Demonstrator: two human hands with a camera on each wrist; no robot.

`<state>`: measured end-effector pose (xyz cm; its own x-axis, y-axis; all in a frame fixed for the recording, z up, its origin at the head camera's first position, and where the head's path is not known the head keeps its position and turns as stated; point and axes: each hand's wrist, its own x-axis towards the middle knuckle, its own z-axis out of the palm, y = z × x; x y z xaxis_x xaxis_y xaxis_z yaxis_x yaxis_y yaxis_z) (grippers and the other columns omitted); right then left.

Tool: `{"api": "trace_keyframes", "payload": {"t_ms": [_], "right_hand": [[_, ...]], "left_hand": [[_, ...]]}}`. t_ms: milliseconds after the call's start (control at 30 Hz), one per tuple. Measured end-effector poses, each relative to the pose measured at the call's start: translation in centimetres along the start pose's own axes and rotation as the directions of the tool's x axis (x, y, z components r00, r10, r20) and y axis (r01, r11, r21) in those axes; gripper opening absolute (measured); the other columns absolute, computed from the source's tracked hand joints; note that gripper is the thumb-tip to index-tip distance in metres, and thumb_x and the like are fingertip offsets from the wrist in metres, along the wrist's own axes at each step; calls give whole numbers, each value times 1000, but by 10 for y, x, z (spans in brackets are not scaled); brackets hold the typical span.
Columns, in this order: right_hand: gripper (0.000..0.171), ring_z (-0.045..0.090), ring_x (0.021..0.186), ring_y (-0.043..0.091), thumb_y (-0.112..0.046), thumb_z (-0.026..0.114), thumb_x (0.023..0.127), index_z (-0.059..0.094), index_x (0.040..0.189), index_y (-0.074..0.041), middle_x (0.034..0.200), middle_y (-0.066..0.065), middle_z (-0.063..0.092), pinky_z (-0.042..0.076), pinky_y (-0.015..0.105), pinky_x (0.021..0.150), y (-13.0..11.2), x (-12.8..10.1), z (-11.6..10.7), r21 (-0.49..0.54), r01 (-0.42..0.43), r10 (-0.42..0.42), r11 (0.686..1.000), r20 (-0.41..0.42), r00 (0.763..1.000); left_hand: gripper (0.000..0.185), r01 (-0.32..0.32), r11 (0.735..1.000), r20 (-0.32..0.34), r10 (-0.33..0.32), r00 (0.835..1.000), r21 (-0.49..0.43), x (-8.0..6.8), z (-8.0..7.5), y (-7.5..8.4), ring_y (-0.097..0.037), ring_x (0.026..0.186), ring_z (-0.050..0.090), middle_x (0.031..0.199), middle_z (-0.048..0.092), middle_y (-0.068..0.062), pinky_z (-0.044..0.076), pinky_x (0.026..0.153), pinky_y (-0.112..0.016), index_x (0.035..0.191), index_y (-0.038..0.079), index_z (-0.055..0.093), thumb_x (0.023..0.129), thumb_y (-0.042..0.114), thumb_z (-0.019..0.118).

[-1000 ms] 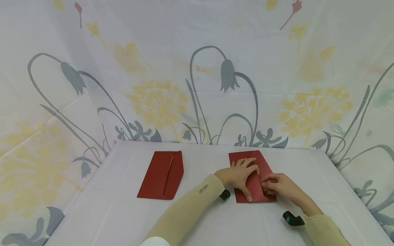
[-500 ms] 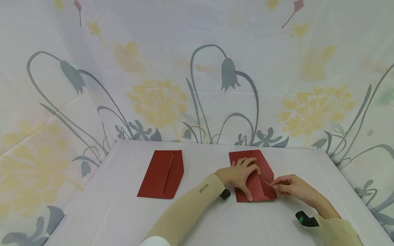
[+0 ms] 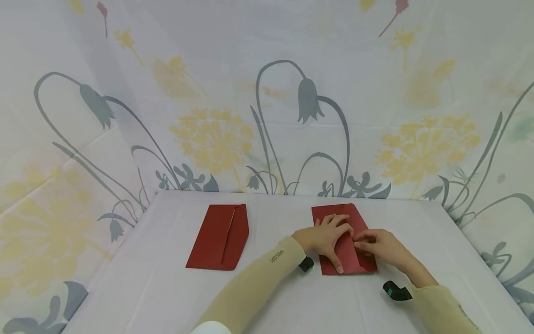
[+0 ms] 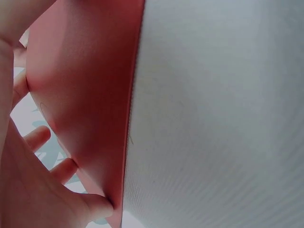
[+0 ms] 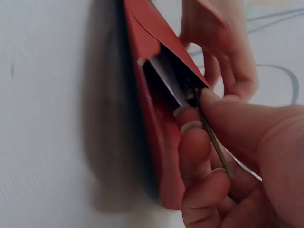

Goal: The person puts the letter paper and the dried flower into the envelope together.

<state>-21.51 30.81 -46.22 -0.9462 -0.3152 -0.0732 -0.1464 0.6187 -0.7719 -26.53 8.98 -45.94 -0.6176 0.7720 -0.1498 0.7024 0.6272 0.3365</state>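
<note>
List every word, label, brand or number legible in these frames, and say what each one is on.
"Let's Slim", as best it reads in small print: on the beige left sleeve near the wrist, head view.
Both red envelopes: no readable text.
Wrist views: nothing written shows.

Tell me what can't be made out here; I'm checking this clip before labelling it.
- What lies inside the right envelope: in the right wrist view a white sheet edge shows at the mouth, the rest is hidden in shadow and behind fingers.
- The thin stick: its tip is lost in the dark opening; the right hand hides its other end.
- The left hand is cut off by the left wrist view's edge.
- The left envelope: contents unseen.
</note>
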Motion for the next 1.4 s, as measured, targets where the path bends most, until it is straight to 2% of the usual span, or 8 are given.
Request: {"api": "trace_keyframes", "payload": {"t_ms": [133, 267, 467, 800, 1000, 1400], "right_hand": [[20, 65, 70, 15, -16, 74, 91, 70, 102, 0, 81, 2, 70, 55, 28, 62, 1, 4, 9, 1, 0, 0, 1000, -86, 996], [20, 64, 68, 15, -16, 73, 91, 69, 101, 1, 79, 3, 70, 54, 27, 61, 0, 4, 12, 23, -17, 20, 1000, -112, 994], [24, 63, 75, 18, -23, 72, 93, 69, 105, -2, 85, 4, 70, 52, 28, 65, 2, -2, 4, 30, -46, 48, 998, -66, 997], [22, 63, 79, 22, -17, 73, 91, 68, 106, -2, 91, 8, 70, 53, 31, 66, 6, -18, -9, 60, -57, 52, 997, 89, 995], [25, 63, 81, 22, -15, 73, 90, 66, 108, 1, 91, 8, 69, 53, 30, 68, 7, -17, -2, 90, -39, 29, 995, 114, 993], [28, 60, 69, 21, -3, 68, 85, 58, 109, 5, 82, 9, 66, 50, 30, 61, 2, -12, 9, 126, -25, 9, 992, 132, 991]], "left_hand": [[84, 5, 1000, 3, -5, 1000, 4, -1, -1, 0, -20, 149, 7, 163, 7, 10, 23, 114, -58, 129, 36, 41, 63, 63, 86], [84, 11, 1000, 4, -11, 1000, 7, -1, -1, 0, -20, 149, 6, 163, 7, 11, 22, 114, -57, 129, 37, 41, 63, 64, 86], [85, 3, 1000, 2, -3, 1000, 1, -2, -2, 1, -20, 149, 7, 163, 7, 11, 22, 115, -56, 129, 36, 40, 63, 63, 86], [84, 6, 1000, 6, -6, 1000, -12, -2, -2, 1, -20, 149, 6, 163, 7, 11, 21, 115, -57, 128, 36, 40, 63, 63, 86], [85, 0, 1000, 2, 0, 1000, -6, -1, -1, 0, -21, 149, 7, 163, 8, 10, 21, 115, -57, 129, 36, 40, 63, 63, 86], [87, -5, 1000, 2, 5, 1000, 13, -2, -1, 0, -22, 150, 7, 163, 8, 9, 22, 114, -58, 132, 35, 40, 63, 64, 86]]}}
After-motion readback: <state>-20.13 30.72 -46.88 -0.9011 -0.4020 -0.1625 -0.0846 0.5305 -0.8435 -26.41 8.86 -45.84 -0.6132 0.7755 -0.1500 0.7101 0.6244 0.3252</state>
